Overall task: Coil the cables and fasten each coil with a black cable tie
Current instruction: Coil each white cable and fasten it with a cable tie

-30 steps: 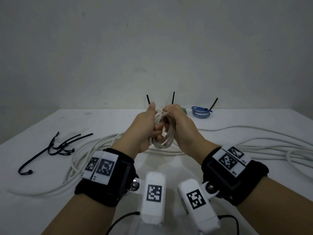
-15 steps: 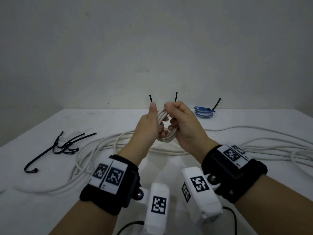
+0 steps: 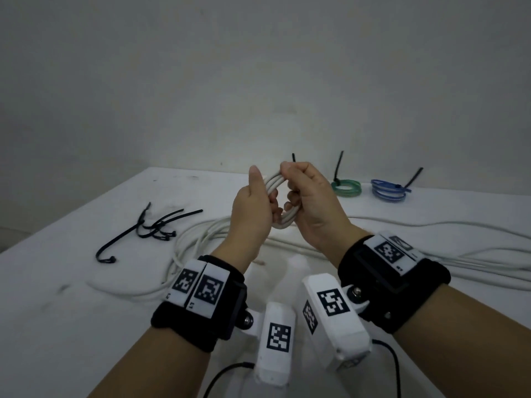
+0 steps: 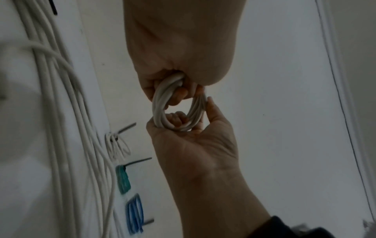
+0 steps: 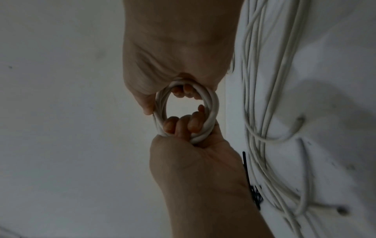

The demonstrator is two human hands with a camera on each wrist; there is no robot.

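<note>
Both hands, left hand (image 3: 253, 208) and right hand (image 3: 310, 202), grip a white coil (image 3: 283, 222) held above the tabletop's middle, so coiling looks done and next one hand must hold it while the other fetches a tie (image 3: 149, 228) near the left edge.

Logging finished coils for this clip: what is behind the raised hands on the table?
Behind the hands, a green coil and a blue coil lie tied. A third tied white coil shows only from the left wrist; the right hand covers it in the head view.
</note>
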